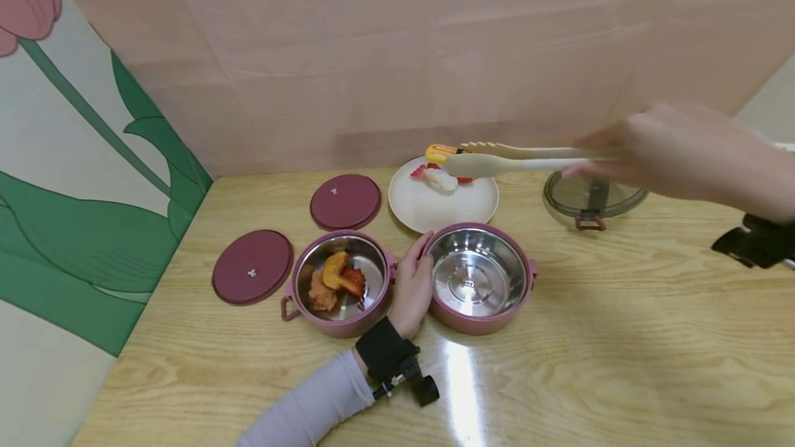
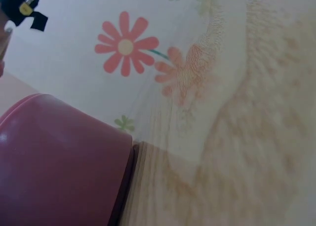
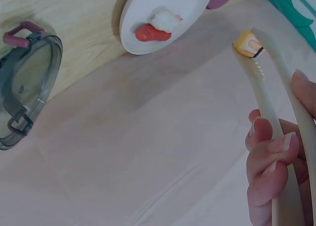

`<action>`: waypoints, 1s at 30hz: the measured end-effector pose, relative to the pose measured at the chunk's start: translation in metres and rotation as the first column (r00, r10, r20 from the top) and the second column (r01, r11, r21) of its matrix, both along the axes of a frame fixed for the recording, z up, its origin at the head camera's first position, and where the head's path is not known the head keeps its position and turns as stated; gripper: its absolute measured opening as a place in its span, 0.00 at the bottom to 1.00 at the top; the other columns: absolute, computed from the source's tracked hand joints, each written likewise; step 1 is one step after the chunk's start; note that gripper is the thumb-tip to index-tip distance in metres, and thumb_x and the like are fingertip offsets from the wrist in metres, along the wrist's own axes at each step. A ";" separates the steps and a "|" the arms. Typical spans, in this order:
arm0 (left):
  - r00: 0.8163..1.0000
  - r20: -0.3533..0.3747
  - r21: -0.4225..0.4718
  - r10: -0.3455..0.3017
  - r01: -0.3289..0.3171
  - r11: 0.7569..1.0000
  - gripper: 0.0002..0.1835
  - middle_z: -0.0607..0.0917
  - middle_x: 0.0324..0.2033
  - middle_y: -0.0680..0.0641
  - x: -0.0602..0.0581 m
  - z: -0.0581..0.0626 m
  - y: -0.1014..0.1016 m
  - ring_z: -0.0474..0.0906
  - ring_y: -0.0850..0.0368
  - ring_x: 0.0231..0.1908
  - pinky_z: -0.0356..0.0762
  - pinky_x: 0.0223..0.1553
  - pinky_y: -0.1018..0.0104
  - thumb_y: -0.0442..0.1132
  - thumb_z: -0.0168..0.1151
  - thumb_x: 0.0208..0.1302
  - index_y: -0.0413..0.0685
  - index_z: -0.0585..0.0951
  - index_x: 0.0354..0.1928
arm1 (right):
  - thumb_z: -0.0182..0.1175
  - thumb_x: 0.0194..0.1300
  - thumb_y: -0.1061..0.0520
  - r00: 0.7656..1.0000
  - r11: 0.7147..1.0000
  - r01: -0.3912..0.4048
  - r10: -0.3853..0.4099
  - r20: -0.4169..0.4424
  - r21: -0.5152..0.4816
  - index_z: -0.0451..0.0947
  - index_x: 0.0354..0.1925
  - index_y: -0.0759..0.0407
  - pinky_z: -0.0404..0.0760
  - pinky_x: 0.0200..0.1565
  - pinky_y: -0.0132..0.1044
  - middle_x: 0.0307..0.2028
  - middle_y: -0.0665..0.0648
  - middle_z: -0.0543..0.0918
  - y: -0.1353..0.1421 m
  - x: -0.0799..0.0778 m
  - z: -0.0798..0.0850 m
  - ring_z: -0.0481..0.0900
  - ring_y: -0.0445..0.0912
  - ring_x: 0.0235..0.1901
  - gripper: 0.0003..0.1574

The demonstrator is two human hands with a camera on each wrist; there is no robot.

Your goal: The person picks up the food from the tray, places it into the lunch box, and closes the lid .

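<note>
My right hand (image 1: 677, 150) grips a pair of cream tongs (image 1: 528, 159) above the table. Their tips pinch a small yellow sushi piece (image 1: 439, 152) with a dark band, also visible in the right wrist view. Below it, a white plate (image 1: 478, 205) bears white-and-red sushi (image 1: 441, 179). My left hand (image 1: 413, 288) lies between two pink-rimmed steel bowls, its fingers fairly straight against the near-left side of the right bowl (image 1: 475, 281), which has nothing inside. The left bowl (image 1: 344, 326) contains fried-looking brown and orange food pieces (image 1: 335, 278).
Two round maroon lids (image 1: 344, 202) lie on the wooden table (image 1: 621, 343), left of the plate and left of the left bowl. A clear grey lid (image 1: 596, 195) with pink-brown clasps rests at the back right, under my right forearm. A wall (image 1: 373, 40) rises behind.
</note>
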State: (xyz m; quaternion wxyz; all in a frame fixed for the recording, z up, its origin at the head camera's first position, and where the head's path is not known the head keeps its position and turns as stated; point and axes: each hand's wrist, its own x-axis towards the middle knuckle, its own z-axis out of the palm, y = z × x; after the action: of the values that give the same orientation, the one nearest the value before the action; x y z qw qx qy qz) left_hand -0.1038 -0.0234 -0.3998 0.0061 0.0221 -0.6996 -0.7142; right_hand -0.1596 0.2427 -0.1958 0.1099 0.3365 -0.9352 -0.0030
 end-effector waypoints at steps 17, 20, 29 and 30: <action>1.000 0.000 0.001 0.008 -0.008 1.000 0.24 0.70 0.67 0.42 0.002 0.000 0.004 0.62 0.51 0.69 0.59 0.70 0.56 0.31 0.40 0.73 0.40 0.67 0.68 | 0.69 0.56 0.44 0.998 0.998 -0.055 0.055 0.012 -0.024 0.87 0.41 0.59 0.64 0.11 0.25 0.18 0.44 0.82 0.034 0.039 -0.044 0.58 0.26 0.11 0.22; 1.000 0.002 -0.010 0.019 -0.019 1.000 0.23 0.71 0.67 0.42 0.002 -0.001 0.004 0.63 0.51 0.68 0.59 0.70 0.56 0.31 0.41 0.73 0.40 0.68 0.68 | 0.70 0.54 0.44 0.995 0.994 -0.102 0.101 -0.017 -0.031 0.87 0.38 0.59 0.67 0.12 0.25 0.20 0.45 0.84 0.035 0.041 -0.051 0.64 0.27 0.12 0.21; 0.999 -0.019 -0.006 0.034 -0.034 0.999 0.23 0.72 0.66 0.43 0.001 -0.004 0.005 0.63 0.52 0.68 0.58 0.71 0.56 0.31 0.41 0.72 0.39 0.69 0.67 | 0.72 0.53 0.46 0.995 1.000 -0.014 0.014 0.095 -0.007 0.87 0.42 0.57 0.79 0.18 0.34 0.28 0.51 0.88 0.037 0.046 -0.063 0.78 0.36 0.17 0.21; 0.999 -0.012 -0.006 0.034 -0.034 0.999 0.23 0.72 0.66 0.44 0.001 -0.004 0.005 0.64 0.53 0.68 0.58 0.71 0.56 0.31 0.41 0.73 0.40 0.69 0.67 | 0.71 0.53 0.46 0.995 1.000 -0.009 0.009 0.103 -0.005 0.87 0.42 0.57 0.80 0.19 0.35 0.29 0.51 0.88 0.037 0.046 -0.064 0.78 0.37 0.17 0.21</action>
State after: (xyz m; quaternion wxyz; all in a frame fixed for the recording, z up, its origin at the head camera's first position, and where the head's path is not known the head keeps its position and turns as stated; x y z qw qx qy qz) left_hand -0.1027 -0.0187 -0.4038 0.0225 0.0299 -0.7011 -0.7121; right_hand -0.1137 0.2792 -0.2594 0.0624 0.3403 -0.9381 0.0172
